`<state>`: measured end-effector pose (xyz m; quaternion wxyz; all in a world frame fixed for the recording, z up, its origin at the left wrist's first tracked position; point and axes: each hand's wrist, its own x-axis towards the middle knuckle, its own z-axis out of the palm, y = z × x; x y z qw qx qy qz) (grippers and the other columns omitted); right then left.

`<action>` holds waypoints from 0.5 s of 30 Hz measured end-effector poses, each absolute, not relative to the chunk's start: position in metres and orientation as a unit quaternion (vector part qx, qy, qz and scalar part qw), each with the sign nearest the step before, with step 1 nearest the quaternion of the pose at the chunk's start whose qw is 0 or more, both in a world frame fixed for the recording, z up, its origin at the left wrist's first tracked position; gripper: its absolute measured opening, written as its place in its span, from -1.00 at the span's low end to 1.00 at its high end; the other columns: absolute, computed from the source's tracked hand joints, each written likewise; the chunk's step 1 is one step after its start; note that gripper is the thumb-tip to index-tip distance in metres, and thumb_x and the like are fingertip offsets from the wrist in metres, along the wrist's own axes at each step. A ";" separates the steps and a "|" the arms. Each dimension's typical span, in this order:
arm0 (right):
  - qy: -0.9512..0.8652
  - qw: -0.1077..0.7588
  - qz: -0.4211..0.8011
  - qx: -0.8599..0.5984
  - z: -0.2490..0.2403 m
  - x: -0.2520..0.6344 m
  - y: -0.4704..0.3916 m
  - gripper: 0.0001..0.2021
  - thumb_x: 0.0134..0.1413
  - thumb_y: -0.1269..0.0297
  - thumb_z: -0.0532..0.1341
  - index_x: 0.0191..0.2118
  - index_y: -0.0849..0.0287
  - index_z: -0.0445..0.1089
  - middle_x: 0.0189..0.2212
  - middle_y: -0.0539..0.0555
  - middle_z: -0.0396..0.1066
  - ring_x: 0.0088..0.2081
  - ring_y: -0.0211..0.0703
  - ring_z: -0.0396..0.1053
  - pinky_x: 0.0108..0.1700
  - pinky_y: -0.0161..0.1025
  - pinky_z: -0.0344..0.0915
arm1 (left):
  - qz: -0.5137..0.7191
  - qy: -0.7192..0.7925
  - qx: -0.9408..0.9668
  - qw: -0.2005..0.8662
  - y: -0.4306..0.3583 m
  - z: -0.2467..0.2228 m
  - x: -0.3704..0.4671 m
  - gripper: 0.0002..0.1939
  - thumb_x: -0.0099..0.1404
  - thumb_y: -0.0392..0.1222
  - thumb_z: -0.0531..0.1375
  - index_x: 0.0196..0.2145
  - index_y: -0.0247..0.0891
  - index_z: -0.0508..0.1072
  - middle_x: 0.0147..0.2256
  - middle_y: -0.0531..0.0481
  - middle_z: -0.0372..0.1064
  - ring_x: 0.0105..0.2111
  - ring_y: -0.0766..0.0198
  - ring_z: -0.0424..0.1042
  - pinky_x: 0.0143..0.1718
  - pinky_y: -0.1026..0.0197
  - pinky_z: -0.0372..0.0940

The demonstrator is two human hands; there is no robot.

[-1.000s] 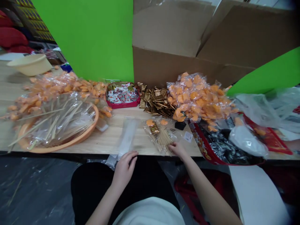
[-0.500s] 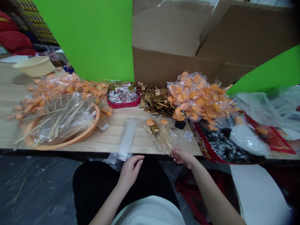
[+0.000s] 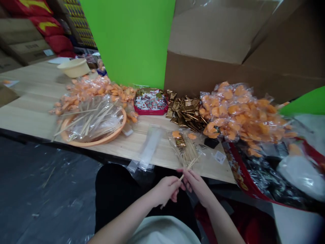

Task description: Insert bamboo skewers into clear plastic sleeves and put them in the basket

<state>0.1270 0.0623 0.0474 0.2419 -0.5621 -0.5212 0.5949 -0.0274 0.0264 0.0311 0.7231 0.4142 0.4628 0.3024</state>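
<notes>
Left hand [image 3: 167,190] and right hand [image 3: 196,184], together, clamped on thin pale wooden sticks [image 3: 191,164]. Shiny gold foil packets [image 3: 188,112] heaped beyond; round orange plastic basin [image 3: 109,138] left

table: we log a pale wood top [image 3: 127,149]
landmark: pink tray [image 3: 152,112], set on the wood
left of tray: bagged orange pieces [image 3: 88,86], orange basin [image 3: 115,136]; we spot a cream basin [image 3: 73,67] farther left
right of tray: gold packets [image 3: 188,112] just beside, then second orange heap [image 3: 238,112]
nearer us than tray: clear sleeves [image 3: 151,145], overhanging the edge
right of tray, nearer us: thin sticks [image 3: 189,152], black block [image 3: 211,142]
</notes>
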 end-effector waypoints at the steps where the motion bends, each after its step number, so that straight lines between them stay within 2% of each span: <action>1: -0.550 0.244 0.585 -0.543 0.053 0.122 0.073 -0.60 0.09 -0.05 0.02 -0.32 0.20 0.39 -0.68 -0.10 0.10 -0.64 -0.31 0.11 -0.61 -0.36 0.02 | 0.291 0.465 0.469 0.692 0.028 0.032 -0.036 -0.68 0.25 -0.02 0.04 -0.34 -0.31 0.46 -0.63 0.10 0.28 -0.64 0.40 0.29 -0.54 0.32 0.26; 2: -0.587 0.262 0.553 -0.530 0.057 0.116 0.082 -0.58 0.12 -0.04 -0.02 -0.39 0.20 0.38 -0.70 -0.10 0.08 -0.64 -0.30 0.11 -0.59 -0.34 0.05 | 0.291 0.483 0.526 0.637 0.033 0.032 -0.046 -0.69 0.26 -0.03 0.04 -0.31 -0.29 0.47 -0.57 0.05 0.37 -0.57 0.37 0.36 -0.48 0.31 0.30; 4: -0.653 0.340 0.435 -0.519 0.063 0.105 0.096 -0.60 0.15 0.00 -0.04 -0.42 0.20 0.36 -0.64 -0.05 0.17 -0.57 -0.26 0.19 -0.48 -0.31 0.13 | 0.300 0.548 0.630 0.462 0.052 0.027 -0.068 -0.72 0.29 -0.07 0.04 -0.21 -0.21 0.47 -0.35 -0.01 0.49 -0.36 0.29 0.45 -0.28 0.24 0.33; 6: -0.687 0.392 0.332 -0.514 0.060 0.095 0.105 -0.66 0.16 0.06 -0.01 -0.38 0.19 0.36 -0.52 0.03 0.29 -0.46 -0.21 0.27 -0.36 -0.26 0.19 | 0.318 0.620 0.646 0.312 0.079 0.018 -0.092 -0.72 0.30 -0.15 0.02 -0.11 -0.20 0.43 -0.13 -0.09 0.43 -0.12 0.19 0.39 -0.06 0.11 0.25; 8: -0.716 0.373 0.307 -0.504 0.048 0.088 0.112 -0.68 0.15 0.08 0.01 -0.40 0.19 0.36 -0.44 0.08 0.33 -0.38 -0.16 0.30 -0.28 -0.21 0.21 | 0.330 0.657 0.636 0.234 0.106 0.004 -0.112 -0.71 0.28 -0.23 0.05 -0.06 -0.20 0.40 0.05 -0.15 0.29 0.09 0.09 0.20 0.10 -0.05 0.06; 11: -0.721 0.350 0.325 -0.502 0.025 0.082 0.119 -0.62 0.15 0.05 -0.01 -0.49 0.18 0.35 -0.40 0.13 0.31 -0.28 -0.08 0.30 -0.16 -0.13 0.20 | 0.326 0.666 0.652 0.161 0.131 -0.019 -0.129 -0.77 0.20 -0.28 0.16 -0.17 -0.14 0.48 0.07 -0.11 0.27 0.17 0.01 0.06 0.14 -0.16 -0.07; 13: -0.668 0.394 0.364 -0.516 0.015 0.081 0.123 -0.60 0.13 -0.01 -0.02 -0.49 0.17 0.33 -0.37 0.14 0.31 -0.25 -0.07 0.29 -0.13 -0.11 0.20 | 0.324 0.658 0.666 0.136 0.137 -0.032 -0.133 -0.83 0.18 -0.27 0.18 -0.26 -0.12 0.51 -0.02 -0.05 0.37 0.14 0.03 0.11 0.13 -0.18 -0.06; 15: -0.567 0.415 0.471 -0.533 0.012 0.079 0.127 -0.60 0.08 -0.08 -0.01 -0.43 0.17 0.31 -0.41 0.08 0.31 -0.35 -0.16 0.31 -0.25 -0.20 0.26 | 0.329 0.647 0.677 0.122 0.137 -0.041 -0.134 -0.86 0.20 -0.26 0.16 -0.30 -0.13 0.52 -0.08 -0.02 0.42 0.10 0.07 0.18 0.13 -0.15 -0.03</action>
